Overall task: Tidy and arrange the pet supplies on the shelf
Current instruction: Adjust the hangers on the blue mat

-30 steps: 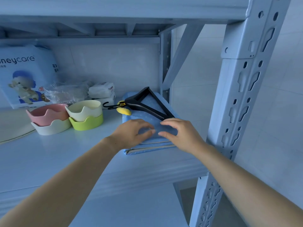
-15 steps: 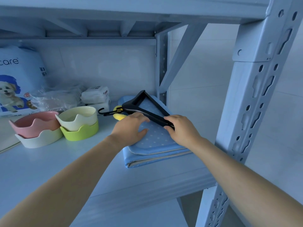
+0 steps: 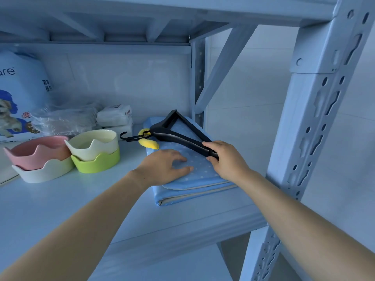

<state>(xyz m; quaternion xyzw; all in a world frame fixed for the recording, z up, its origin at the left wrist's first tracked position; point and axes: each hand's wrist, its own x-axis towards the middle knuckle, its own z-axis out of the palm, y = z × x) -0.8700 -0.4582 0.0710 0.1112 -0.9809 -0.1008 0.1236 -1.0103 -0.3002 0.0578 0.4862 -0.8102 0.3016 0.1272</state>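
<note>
Fingers (image 3: 209, 144) of your right hand (image 3: 225, 159) grip the black hanger (image 3: 178, 136); your left hand (image 3: 162, 166) presses flat, fingers spread, on the blue mat (image 3: 194, 174). Nearby, the cream bowl (image 3: 95, 142) sits in the green bowl (image 3: 95, 162).

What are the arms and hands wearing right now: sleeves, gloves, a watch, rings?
Nothing visible. The left hand and right hand are ungloved, with no rings or watch seen, and both forearms are bare to the frame edge.

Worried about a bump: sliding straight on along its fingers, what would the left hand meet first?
Likely the right hand, gripping the hanger's near end; the left hand lies flat on the mat.
</note>
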